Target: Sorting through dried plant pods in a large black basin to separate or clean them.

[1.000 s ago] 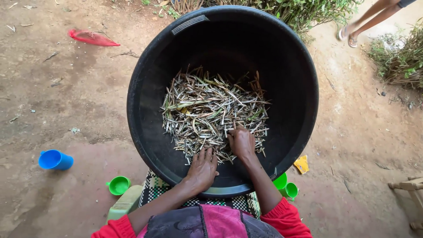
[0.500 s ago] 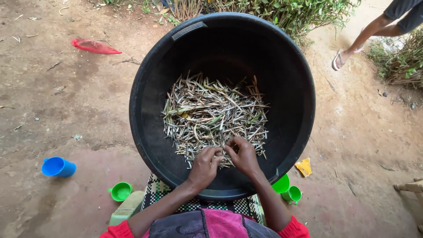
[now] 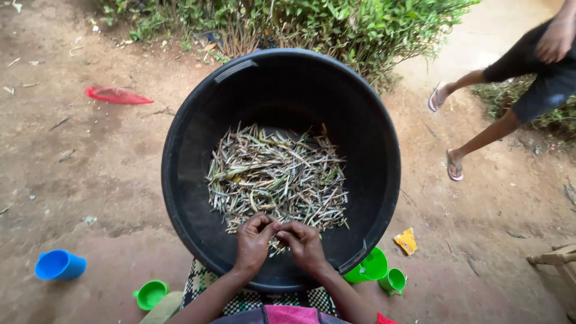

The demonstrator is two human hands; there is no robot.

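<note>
A large black plastic tub stands on the dirt ground in front of me. A heap of thin dried pods covers its bottom. My left hand and my right hand meet at the near edge of the heap, fingertips pinched together on a single pod between them. Both forearms reach in over the tub's near rim.
A blue cup lies at the lower left and small green cups sit by the tub. A red wrapper and a yellow scrap lie on the dirt. Another person's legs pass at the right. Bushes grow behind.
My hands have come together from flat on the heap and now pinch one pod. The view tilted up, and the other person walked further in from the right.
</note>
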